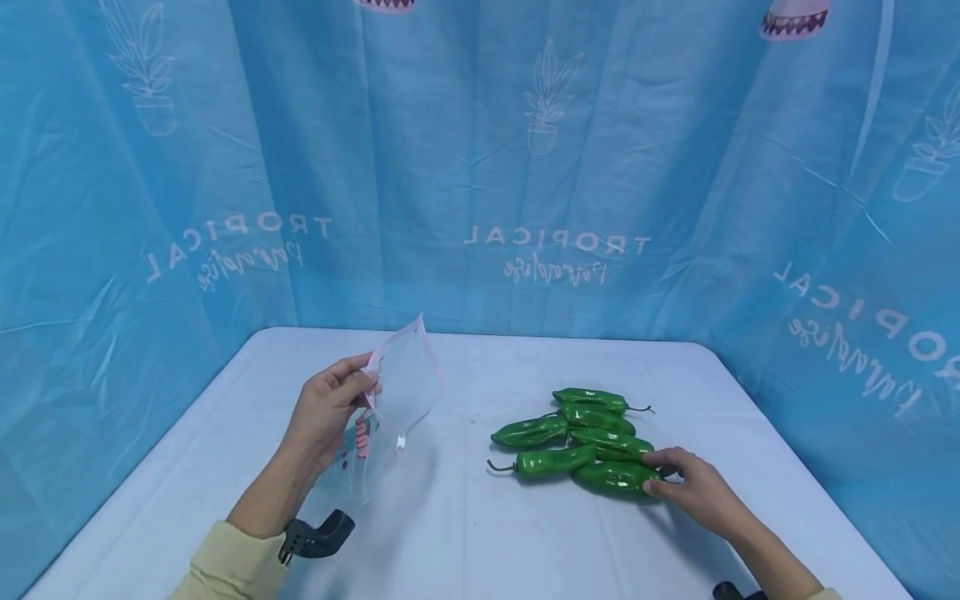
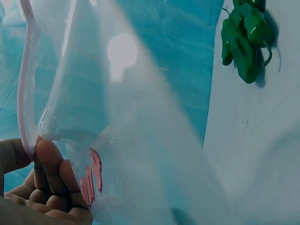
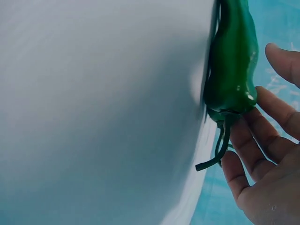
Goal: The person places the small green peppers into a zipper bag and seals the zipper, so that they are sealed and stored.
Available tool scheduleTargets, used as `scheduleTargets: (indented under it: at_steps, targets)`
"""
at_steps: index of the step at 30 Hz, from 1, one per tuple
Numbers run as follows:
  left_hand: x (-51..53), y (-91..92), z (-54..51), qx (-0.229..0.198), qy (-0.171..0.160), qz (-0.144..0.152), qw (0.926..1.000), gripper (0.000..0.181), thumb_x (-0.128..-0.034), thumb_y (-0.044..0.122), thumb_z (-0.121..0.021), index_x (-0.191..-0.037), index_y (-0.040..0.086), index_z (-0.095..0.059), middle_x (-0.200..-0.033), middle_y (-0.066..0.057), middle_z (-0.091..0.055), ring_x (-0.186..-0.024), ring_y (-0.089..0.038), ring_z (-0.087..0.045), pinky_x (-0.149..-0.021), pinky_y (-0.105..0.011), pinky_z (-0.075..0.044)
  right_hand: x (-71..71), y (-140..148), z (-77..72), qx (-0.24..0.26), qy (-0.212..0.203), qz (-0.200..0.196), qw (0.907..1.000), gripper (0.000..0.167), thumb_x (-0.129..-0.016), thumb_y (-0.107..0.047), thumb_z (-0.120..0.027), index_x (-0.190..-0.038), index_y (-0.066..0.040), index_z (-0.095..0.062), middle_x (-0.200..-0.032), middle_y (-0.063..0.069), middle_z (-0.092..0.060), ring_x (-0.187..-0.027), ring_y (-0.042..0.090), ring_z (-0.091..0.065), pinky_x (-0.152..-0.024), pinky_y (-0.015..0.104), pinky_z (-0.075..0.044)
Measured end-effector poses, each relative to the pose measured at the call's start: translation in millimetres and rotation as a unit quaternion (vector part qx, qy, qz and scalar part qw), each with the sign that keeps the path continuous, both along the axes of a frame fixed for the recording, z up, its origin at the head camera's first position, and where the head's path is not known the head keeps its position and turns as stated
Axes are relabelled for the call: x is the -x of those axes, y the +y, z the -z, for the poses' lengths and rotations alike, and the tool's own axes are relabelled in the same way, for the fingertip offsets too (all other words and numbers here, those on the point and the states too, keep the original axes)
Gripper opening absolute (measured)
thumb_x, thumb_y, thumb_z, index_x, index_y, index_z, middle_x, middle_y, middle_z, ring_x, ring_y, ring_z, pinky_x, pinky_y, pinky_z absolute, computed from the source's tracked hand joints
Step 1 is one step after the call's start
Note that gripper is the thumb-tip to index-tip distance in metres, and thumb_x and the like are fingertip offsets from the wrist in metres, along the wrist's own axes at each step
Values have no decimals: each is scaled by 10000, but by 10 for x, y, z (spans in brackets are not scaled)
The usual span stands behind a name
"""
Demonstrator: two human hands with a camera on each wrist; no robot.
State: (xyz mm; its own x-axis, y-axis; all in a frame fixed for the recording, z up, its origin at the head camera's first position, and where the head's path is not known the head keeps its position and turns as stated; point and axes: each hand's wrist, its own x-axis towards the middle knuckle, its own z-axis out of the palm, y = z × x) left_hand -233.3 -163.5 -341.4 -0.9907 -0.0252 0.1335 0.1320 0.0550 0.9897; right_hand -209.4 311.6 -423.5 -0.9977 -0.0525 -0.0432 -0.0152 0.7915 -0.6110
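Pinching an open-mouthed clear bag [image 1: 405, 383] over the table's [image 1: 487, 542] left side, the left hand [image 1: 322, 417] sits well apart from the green peppers [image 1: 592, 417] right of centre, the nearest pepper [image 1: 611, 477] lying left to right, stem end at the closer right hand's [image 1: 697, 492] loosely spread fingers.

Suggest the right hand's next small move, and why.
The right hand should probably bring its thumb in against the green pepper beside it: in the right wrist view the thumb stands off while fingers meet the stem end, and the left hand holds the clear bag.
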Motion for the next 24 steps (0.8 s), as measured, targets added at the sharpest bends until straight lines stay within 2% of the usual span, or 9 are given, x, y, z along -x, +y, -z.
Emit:
scheduleTargets:
  at_steps: [9,18,21,24]
  targets:
    - [-31,33,-34,24,-106,13,9999,447,-940,271,-572,-1325,56,-502,-850,93,-657,-797,-87,-577,-812,-230,-470,24,47,74,-75,-246,74,9996,525,-761,-314,-755,-1189,-47,-609,-1163,117,-619,-992,211,-585,-787,396,-489]
    - [-17,32,-25,54,-141,-15,9999,454,-942,290,-566,-1335,75,-498,-956,77,-660,-840,-94,-596,-827,-253,-483,7,131,115,-108,-427,-98,9990,550,-760,-336,-756,-1216,-69,-604,-1270,201,-564,-1125,325,-551,-892,486,-461]
    - [-13,28,-27,60,-150,-32,9999,453,-940,293,-568,-1334,79,-500,-959,73,-658,-836,-94,-595,-830,-256,-484,-1,156,120,-45,-475,-89,9988,543,-753,-330,-761,-1218,-93,-609,-1273,185,-568,-1114,298,-559,-884,456,-468]
    - [-18,30,-32,50,-150,-28,9999,455,-940,285,-569,-1335,69,-497,-926,90,-655,-831,-95,-590,-834,-254,-476,-15,173,125,59,-516,-94,9986,542,-752,-308,-763,-1228,-101,-606,-1238,146,-591,-1027,221,-576,-812,375,-479]
